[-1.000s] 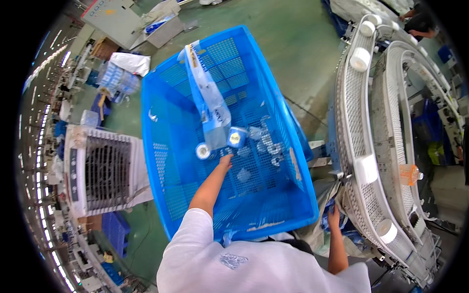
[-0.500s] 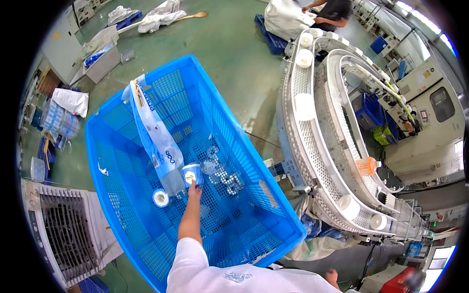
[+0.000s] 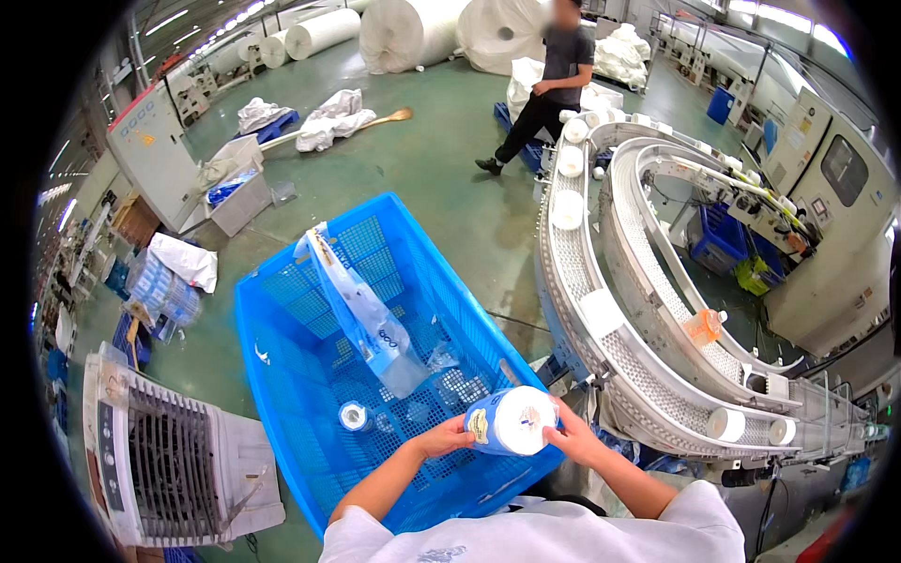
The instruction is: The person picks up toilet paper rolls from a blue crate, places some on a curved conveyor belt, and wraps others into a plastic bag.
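Both hands hold a paper roll (image 3: 518, 421) in a blue printed wrapper, its white end facing up, above the near right side of a big blue plastic crate (image 3: 255, 352). My left hand (image 3: 446, 438) grips the wrapper's left side, and my right hand (image 3: 574, 437) clasps the opposite side near the white end. Down in the crate lie a second wrapped roll (image 3: 354, 416), a long clear and blue plastic packaging bag (image 3: 371, 328) and crumpled clear film (image 3: 443, 357).
To the right, a curved conveyor (image 3: 648, 399) carries several white rolls (image 3: 725, 425); an orange bottle (image 3: 704, 327) stands at its inner track. An air cooler (image 3: 164, 460) is at left. Beyond the conveyor's far end a person (image 3: 563, 70) stands by white sacks. Large white reels (image 3: 408, 36) line the back.
The roll has come up out of the crate in my left hand, and my right hand has joined it. The view has tilted up; the other person now stands more upright.
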The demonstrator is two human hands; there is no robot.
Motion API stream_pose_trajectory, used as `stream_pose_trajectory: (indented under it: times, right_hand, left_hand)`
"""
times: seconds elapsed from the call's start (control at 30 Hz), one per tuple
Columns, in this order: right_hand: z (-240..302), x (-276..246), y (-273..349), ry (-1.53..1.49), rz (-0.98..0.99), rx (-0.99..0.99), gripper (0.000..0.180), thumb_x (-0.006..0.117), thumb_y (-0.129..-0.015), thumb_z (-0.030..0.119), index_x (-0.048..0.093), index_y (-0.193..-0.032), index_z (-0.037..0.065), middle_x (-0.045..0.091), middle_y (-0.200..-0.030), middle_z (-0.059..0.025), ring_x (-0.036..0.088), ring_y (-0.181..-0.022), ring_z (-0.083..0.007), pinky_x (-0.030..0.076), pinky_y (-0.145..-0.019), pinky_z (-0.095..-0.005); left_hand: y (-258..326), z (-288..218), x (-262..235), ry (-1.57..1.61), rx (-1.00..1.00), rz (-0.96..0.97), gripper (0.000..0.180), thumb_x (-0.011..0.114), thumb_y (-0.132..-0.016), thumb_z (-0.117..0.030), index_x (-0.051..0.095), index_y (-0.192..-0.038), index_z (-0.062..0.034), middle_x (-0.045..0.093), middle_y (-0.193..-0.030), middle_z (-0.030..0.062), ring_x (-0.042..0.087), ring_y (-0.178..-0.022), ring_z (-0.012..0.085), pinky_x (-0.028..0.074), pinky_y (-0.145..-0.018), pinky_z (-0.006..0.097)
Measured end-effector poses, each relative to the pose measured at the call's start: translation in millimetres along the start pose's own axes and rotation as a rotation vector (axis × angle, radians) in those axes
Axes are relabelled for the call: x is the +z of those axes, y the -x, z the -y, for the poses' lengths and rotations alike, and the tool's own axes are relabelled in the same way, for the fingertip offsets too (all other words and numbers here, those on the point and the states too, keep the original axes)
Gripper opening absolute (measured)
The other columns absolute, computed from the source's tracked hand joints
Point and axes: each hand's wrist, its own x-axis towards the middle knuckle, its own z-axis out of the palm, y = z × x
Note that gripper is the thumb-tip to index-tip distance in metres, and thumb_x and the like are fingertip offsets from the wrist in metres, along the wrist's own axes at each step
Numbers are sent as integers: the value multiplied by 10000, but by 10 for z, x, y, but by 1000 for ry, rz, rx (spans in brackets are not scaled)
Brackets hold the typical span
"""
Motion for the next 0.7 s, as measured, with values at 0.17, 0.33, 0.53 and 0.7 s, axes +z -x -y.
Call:
stream_pose_trajectory:
  times: [0.17,0.33,0.53,0.7]
  right_hand:
    - [359,91,231,-207,82,-44,722,643,-731,89,262,-1344,85,406,-1213,-99,426,-1126,-199,386,-932,-338]
    - [392,145,316,-141,142,-181,674,657,-693,92,325,-1279,83,420,-1215,-104,421,-1131,-199,356,-946,-314]
    - [298,347,219,158,-204,-258,542,631,-628,5,479,-1137,112,592,-989,-127,584,-925,-289,455,-787,-336]
    - [369,665,163,606,-285,-330,491,632,-727,134,438,-1178,103,524,-1064,-202,572,-885,-363,469,-724,-425]
  left_hand:
    - [316,-239,600,-278,97,-30,581,622,-823,-113,329,-1322,-55,451,-1258,36,422,-1142,140,340,-987,310]
    - [525,-230,921,-398,158,-172,575,619,-826,-119,331,-1319,-56,467,-1242,58,440,-1131,148,369,-967,313]
    - [628,-38,1321,-654,239,-518,768,658,-799,-214,177,-1368,-28,276,-1368,147,398,-1186,237,387,-952,335]
    - [445,298,1672,-879,436,-834,1158,756,-666,-407,-66,-1386,-24,-75,-1410,296,-26,-1339,382,170,-1065,437]
